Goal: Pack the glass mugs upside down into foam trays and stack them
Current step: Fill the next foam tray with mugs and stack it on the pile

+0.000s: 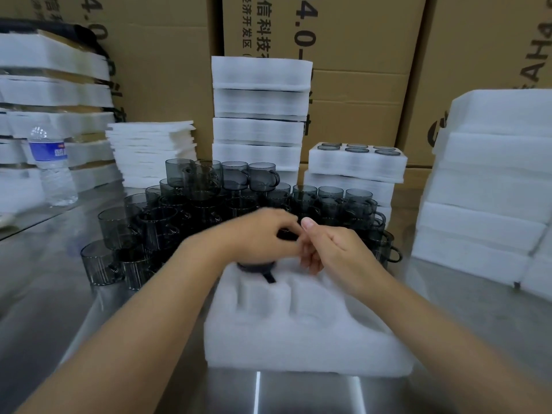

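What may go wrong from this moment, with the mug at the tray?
The mug under the left hand seems only partly in the tray. If its handle catches the foam, pressing may crack the glass. The pile of mugs just behind is stacked in layers, close to the right hand. A bump may topple it.

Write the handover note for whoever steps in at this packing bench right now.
Left hand: holds a mug from above, seating it in the far-left pocket of the front foam tray.
Right hand: fingers curled beside it; blur hides any grip.
Done: filled tray tops the stack behind.
To do: other visible pockets empty; loose mugs wait behind the tray.
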`<act>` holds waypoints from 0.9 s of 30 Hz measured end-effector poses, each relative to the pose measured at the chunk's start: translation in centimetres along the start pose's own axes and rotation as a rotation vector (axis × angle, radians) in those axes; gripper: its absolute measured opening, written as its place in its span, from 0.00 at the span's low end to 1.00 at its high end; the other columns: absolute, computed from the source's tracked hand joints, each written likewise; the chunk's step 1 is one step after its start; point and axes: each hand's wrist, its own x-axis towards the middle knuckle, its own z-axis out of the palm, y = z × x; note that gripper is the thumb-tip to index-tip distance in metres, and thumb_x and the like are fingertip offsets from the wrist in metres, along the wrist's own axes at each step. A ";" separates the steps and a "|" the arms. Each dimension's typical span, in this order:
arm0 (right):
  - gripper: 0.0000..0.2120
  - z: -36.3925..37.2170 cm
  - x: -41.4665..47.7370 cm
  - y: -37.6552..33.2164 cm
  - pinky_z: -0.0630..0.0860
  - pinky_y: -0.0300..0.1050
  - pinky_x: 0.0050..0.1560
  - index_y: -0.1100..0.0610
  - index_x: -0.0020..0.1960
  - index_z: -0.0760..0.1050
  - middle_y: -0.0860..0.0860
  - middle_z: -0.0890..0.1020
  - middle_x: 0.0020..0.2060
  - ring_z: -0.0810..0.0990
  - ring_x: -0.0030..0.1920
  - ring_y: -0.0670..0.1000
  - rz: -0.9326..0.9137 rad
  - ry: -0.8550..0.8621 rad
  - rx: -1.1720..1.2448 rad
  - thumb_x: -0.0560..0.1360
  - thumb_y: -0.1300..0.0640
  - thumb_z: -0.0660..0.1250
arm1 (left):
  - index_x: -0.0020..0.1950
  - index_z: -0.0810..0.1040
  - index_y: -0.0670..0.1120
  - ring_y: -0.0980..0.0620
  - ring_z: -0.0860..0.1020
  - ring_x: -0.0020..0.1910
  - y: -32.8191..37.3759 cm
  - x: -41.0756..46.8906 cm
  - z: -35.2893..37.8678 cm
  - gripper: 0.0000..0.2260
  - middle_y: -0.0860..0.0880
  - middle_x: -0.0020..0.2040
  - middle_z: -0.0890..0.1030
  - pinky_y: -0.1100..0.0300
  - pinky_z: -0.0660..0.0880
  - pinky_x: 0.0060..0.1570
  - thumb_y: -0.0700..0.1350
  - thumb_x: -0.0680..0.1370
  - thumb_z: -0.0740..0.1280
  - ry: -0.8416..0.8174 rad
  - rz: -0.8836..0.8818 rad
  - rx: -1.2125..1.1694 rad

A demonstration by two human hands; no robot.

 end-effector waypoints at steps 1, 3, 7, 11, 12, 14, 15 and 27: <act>0.23 -0.1 0.1 0.0 0.74 0.46 0.38 0.62 0.37 0.76 0.51 0.80 0.27 0.77 0.28 0.48 -0.008 0.012 -0.005 0.82 0.48 0.55 | 0.54 0.77 0.57 0.54 0.71 0.64 0.0 0.7 -1.0 0.10 0.54 0.62 0.75 0.58 0.68 0.63 0.55 0.73 0.69 0.048 -0.008 -0.013; 0.20 -0.2 0.3 0.2 0.74 0.44 0.37 0.59 0.41 0.75 0.51 0.80 0.28 0.77 0.28 0.48 -0.013 0.040 0.011 0.82 0.48 0.55 | 0.61 0.75 0.58 0.56 0.70 0.62 -0.1 2.1 -2.6 0.23 0.55 0.63 0.72 0.58 0.67 0.63 0.59 0.68 0.73 0.099 -0.034 -0.002; 0.22 -0.3 0.6 0.5 0.73 0.39 0.35 0.57 0.40 0.79 0.52 0.80 0.28 0.77 0.28 0.48 0.032 0.068 0.117 0.81 0.45 0.54 | 0.62 0.69 0.67 0.58 0.72 0.54 -0.2 4.2 -4.4 0.25 0.58 0.60 0.71 0.62 0.66 0.52 0.69 0.66 0.64 0.124 -0.126 -0.273; 0.24 -0.2 0.6 0.8 0.72 0.40 0.37 0.55 0.37 0.79 0.51 0.80 0.28 0.77 0.28 0.46 0.038 0.027 0.086 0.81 0.43 0.54 | 0.73 0.65 0.53 0.51 0.73 0.62 -2.9 7.7 -5.3 0.22 0.50 0.68 0.72 0.59 0.66 0.58 0.53 0.80 0.59 0.413 -0.269 -0.343; 0.25 -0.2 0.6 0.8 0.72 0.40 0.37 0.54 0.36 0.79 0.51 0.80 0.28 0.77 0.28 0.46 0.037 0.023 0.095 0.81 0.42 0.54 | 0.75 0.64 0.49 0.48 0.70 0.67 -3.6 8.1 -5.1 0.22 0.48 0.72 0.69 0.57 0.64 0.62 0.48 0.80 0.60 0.420 -0.292 -0.233; 0.25 -0.2 0.7 0.9 0.72 0.41 0.36 0.53 0.34 0.79 0.50 0.80 0.27 0.77 0.28 0.46 0.038 0.017 0.112 0.80 0.41 0.54 | 0.74 0.65 0.44 0.45 0.70 0.67 -4.7 8.8 -4.5 0.23 0.43 0.71 0.70 0.57 0.66 0.62 0.43 0.79 0.62 0.390 -0.329 -0.070; 0.25 -0.2 0.7 0.9 0.72 0.41 0.36 0.53 0.34 0.79 0.50 0.80 0.27 0.77 0.28 0.46 0.038 0.013 0.112 0.80 0.41 0.54 | 0.73 0.66 0.43 0.44 0.72 0.65 -5.1 8.9 -4.1 0.24 0.42 0.69 0.71 0.58 0.67 0.59 0.43 0.78 0.65 0.382 -0.332 -0.034; 0.28 -0.7 0.7 1.0 0.73 0.37 0.34 0.58 0.32 0.78 0.51 0.79 0.26 0.77 0.27 0.47 0.056 0.012 0.149 0.81 0.43 0.54 | 0.61 0.76 0.46 0.52 0.75 0.46 -5.0 9.1 -4.1 0.21 0.49 0.49 0.79 0.65 0.68 0.42 0.48 0.71 0.75 0.616 -0.195 -0.064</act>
